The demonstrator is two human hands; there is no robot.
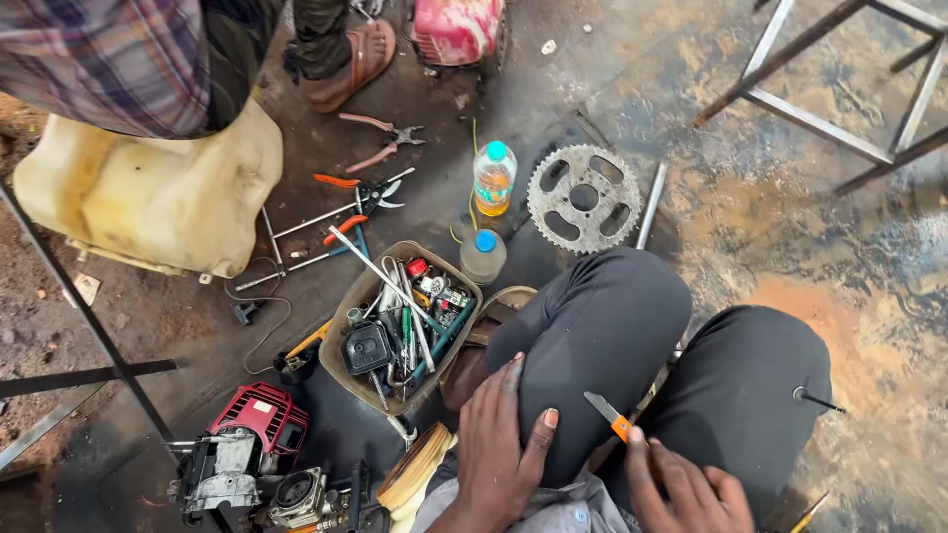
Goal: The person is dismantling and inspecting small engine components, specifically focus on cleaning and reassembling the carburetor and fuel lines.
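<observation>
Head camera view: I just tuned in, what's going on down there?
A person squats on a stained workshop floor. The right hand grips an orange-handled utility knife, blade pointing up between the knees. The left hand rests flat on the left knee. To the left sits a tray of tools, with two plastic bottles, a metal sprocket, pliers and a small red engine around it. Another person's sandalled foot shows at the top.

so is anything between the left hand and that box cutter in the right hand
Nothing visible is. The left hand rests flat on the left knee, and the box cutter in the right hand pokes up in the open gap between the knees.
</observation>
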